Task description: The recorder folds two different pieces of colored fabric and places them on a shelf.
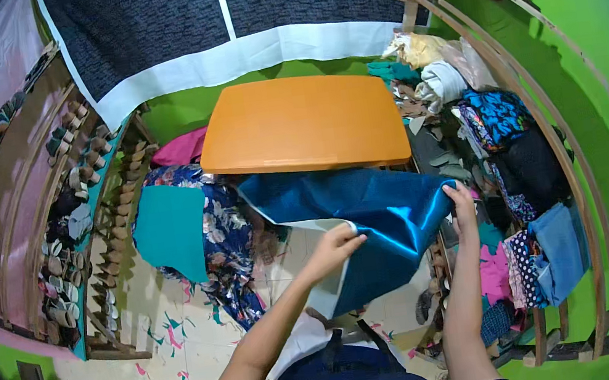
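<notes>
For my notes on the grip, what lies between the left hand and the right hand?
In the head view, a creased, shiny blue sheet lies between the left hand and the right hand.

A glossy blue sheet (pale underside showing at left), held spread, creased.

Free room over the orange table, but blue sheet nearer and clothes pile rightward in the way.

I count two bare hands, one glossy blue sheet, one orange tabletop, one teal panel, one floral cloth.
</notes>
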The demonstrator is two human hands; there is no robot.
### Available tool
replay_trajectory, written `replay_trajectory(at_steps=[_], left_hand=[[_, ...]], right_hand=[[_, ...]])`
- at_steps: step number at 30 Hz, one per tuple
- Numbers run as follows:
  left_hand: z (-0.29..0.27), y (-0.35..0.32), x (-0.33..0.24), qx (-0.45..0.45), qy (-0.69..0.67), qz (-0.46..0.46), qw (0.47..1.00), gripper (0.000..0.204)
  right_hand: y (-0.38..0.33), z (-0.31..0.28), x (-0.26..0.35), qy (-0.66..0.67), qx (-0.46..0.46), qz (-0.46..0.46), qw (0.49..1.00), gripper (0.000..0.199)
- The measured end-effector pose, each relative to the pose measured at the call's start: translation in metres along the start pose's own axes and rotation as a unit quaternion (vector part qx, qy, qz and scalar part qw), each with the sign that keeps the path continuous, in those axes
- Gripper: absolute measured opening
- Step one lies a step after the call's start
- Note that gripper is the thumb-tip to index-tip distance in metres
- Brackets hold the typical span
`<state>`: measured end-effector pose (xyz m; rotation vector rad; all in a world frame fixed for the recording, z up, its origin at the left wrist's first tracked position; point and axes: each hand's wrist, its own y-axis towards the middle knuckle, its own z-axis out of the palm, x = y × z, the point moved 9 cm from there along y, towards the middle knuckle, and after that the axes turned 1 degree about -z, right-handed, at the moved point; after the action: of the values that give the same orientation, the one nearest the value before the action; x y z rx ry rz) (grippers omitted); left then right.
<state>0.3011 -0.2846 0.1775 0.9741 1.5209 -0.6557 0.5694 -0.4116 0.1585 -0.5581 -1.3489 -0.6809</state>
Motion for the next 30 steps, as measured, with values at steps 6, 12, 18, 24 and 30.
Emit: replay_trajectory(at_steps=[6,12,18,24,30], left_hand=[[-0.083,-0.002,0.015,-0.188,-0.049,-0.009,0.981,0.021],[-0.146,-0.020,0.007,-0.291,-0.095,-0.026,0.952,0.016],[-0.186,-0.006,0.001,-0.310,-0.045,-0.023,0.949,0.016],[-0.193,0.041,0.026,-0.289,-0.046,-0.020,0.956,0.014],[-0.263,0.084,0.024,-0.349,-0.035,0.001,0.936,0.013]], right_hand=[[0.025,0.018,0.027,-0.032,0.010,-0.046,0.998,0.011],[0.061,0.005,0.052,-0.062,-0.040,-0.087,0.993,0.011],[0.073,0.071,0.047,-0.089,0.025,0.031,0.995,0.040],[0.066,0.127,-0.084,-0.280,0.304,0.134,0.901,0.063],[0.138,0.137,-0.046,-0.165,0.226,0.004,0.960,0.024]])
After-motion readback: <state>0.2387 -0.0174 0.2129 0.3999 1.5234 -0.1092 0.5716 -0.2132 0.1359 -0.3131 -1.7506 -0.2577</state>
